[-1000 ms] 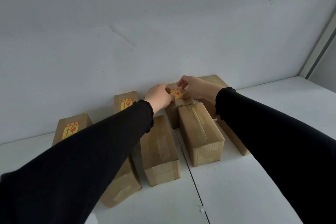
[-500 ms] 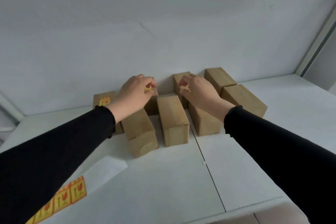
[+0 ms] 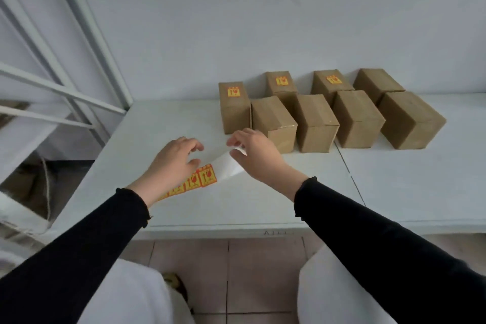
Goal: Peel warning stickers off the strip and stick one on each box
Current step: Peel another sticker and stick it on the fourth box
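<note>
Several brown cardboard boxes stand in two rows at the back of the white table (image 3: 263,208). Three back-row boxes carry a yellow-and-red warning sticker on top: the left one (image 3: 234,92), the middle one (image 3: 282,81) and the third (image 3: 333,79). The back right box (image 3: 377,81) and the front row (image 3: 315,118) show no sticker. The sticker strip (image 3: 206,177) lies on the table near the front left. My left hand (image 3: 173,163) hovers over it with loosely spread fingers, holding nothing. My right hand (image 3: 252,155) pinches the strip's bare white backing end (image 3: 231,163), which is lifted and curled.
A grey metal frame (image 3: 86,34) rises at the table's left end, with a drop to the floor beside it. A seam (image 3: 349,173) splits the tabletop right of my right arm. Pink floor tiles (image 3: 228,271) lie below the front edge.
Both hands left the back-row boxes and came back to the strip at the front left. The third back box now bears a sticker. The view has pulled back and tilted down.
</note>
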A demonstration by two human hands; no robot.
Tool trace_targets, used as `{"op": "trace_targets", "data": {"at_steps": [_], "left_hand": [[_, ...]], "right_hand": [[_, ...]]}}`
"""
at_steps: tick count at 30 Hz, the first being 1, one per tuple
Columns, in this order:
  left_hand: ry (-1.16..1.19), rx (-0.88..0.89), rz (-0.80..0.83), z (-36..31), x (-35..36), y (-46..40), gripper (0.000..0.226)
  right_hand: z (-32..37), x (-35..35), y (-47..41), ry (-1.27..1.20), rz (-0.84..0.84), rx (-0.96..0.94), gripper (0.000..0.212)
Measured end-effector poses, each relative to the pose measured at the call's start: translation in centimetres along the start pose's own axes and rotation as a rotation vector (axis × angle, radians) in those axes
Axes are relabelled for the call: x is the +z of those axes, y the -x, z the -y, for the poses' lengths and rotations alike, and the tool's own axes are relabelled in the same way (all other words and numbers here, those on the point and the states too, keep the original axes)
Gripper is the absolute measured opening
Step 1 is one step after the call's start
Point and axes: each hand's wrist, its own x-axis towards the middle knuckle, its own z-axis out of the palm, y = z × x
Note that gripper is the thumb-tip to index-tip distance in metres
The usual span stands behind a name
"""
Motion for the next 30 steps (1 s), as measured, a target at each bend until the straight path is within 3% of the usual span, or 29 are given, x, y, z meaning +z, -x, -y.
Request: {"op": "trace_targets", "data": {"at_steps": [5, 13, 18, 25, 30], "left_hand": [[0.01, -0.187, 0.143, 3.3, 3.2, 1.7, 0.041], [-0.075, -0.298, 0.172, 3.5, 5.2, 0.4, 0.04], [0.272, -0.335, 0.267, 4.2, 4.4, -0.4, 0.004], [0.795, -0.243, 0.189, 2.2, 0.7, 0.9, 0.013], [0.841, -0.147, 0.22, 0.9, -0.4, 1.4, 0.013]], "right_hand": [[2.1, 6.3, 0.4, -0.071, 0.111, 0.029, 0.025], [0.4, 10.0, 0.0, -0.05, 0.125, 0.116, 0.037], [-0.6, 9.9, 0.0, -0.151, 0.072, 0.143, 0.032], [0.1, 6.7, 0.3, -0.291, -0.11, 0.038, 0.021], [0.0, 4.9, 0.9, -0.344, -0.156, 0.035, 0.019]]}}
